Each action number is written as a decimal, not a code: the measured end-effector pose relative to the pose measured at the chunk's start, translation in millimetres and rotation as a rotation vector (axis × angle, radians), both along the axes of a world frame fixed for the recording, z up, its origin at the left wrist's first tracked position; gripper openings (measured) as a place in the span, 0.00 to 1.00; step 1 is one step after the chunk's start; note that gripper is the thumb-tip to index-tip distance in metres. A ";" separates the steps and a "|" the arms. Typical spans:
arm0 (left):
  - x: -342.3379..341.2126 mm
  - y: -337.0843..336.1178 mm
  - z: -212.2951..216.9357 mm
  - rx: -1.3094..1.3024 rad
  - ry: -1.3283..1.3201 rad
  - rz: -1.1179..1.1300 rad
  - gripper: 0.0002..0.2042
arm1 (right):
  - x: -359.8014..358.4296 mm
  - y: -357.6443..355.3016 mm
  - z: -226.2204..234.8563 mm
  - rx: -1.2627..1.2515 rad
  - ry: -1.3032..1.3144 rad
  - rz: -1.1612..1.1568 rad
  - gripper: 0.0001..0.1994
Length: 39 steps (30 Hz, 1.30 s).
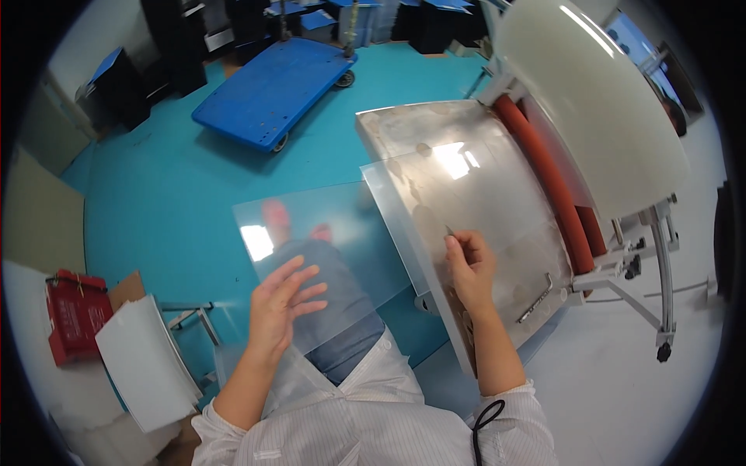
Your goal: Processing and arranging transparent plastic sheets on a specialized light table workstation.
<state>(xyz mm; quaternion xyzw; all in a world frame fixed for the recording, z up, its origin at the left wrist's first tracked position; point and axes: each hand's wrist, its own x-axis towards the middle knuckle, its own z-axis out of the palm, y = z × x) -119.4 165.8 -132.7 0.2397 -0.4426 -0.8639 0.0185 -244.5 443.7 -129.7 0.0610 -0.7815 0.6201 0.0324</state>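
My left hand (286, 304) is open, its fingers spread over a clear plastic sheet (334, 221), and nothing is held in it. Whether it touches the sheet I cannot tell. Through the sheet my legs and the floor show. Over the metal table (435, 128) of a roller machine lies more clear sheet (395, 221), reaching past the table's left edge; whether it is one piece with the other I cannot tell. Above this edge my right hand (471, 268) is closed in a pinch on a small dark pointed piece (449, 231), too small to name.
On the table at right lies an L-shaped metal tool (536, 299). Red rollers (548, 182) sit beneath a cream machine cover (590, 101). A blue platform cart (272, 85) stands on the floor ahead. At left are a white board (148, 361) and a red case (78, 314).
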 end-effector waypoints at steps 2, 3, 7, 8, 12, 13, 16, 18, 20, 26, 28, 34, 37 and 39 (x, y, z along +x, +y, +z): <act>-6.8 6.2 -1.0 0.019 -0.010 -0.036 0.24 | -0.8 0.1 -4.1 0.001 0.010 -0.001 0.05; -9.2 9.2 -3.1 0.020 -0.013 -0.010 0.24 | -1.1 -0.5 -3.9 0.013 0.036 -0.011 0.05; -23.7 23.2 -14.6 0.092 -0.011 -0.039 0.26 | -2.5 2.8 -5.4 0.054 0.062 -0.024 0.05; -27.5 27.5 -17.3 0.099 -0.008 -0.068 0.26 | -1.6 2.2 -4.1 0.057 0.060 -0.048 0.05; -40.6 42.9 -27.4 0.108 0.002 -0.083 0.27 | 0.3 -4.1 1.4 0.014 0.024 -0.076 0.05; -43.2 45.5 -28.1 0.116 0.002 -0.096 0.27 | 0.5 -4.5 2.2 0.007 0.032 -0.082 0.05; -50.3 49.4 -31.5 0.131 0.012 -0.106 0.28 | -0.7 -6.2 5.6 -0.009 0.020 -0.088 0.05; -52.3 48.5 -32.1 0.140 0.020 -0.111 0.28 | -0.4 -6.8 7.6 -0.017 -0.001 -0.095 0.05; -52.9 47.1 -31.6 0.084 0.023 -0.097 0.27 | -0.1 -7.6 8.5 0.014 -0.001 -0.078 0.05; -32.9 18.4 -28.6 0.135 0.053 -0.125 0.27 | -11.7 -2.2 -6.7 0.167 0.071 -0.094 0.04; -23.1 7.4 -19.8 0.120 0.042 -0.128 0.26 | -16.1 -16.9 12.2 0.317 0.069 -0.002 0.06; -2.6 -17.1 19.1 0.023 -0.005 -0.101 0.26 | -92.5 -54.5 15.8 0.535 0.167 0.071 0.09; 0.1 -23.7 35.8 -0.023 -0.014 -0.088 0.26 | -123.5 -76.4 7.7 0.618 0.162 0.053 0.09; 2.5 -27.4 43.8 -0.046 -0.019 -0.082 0.26 | -134.3 -85.7 7.1 0.725 0.202 0.052 0.07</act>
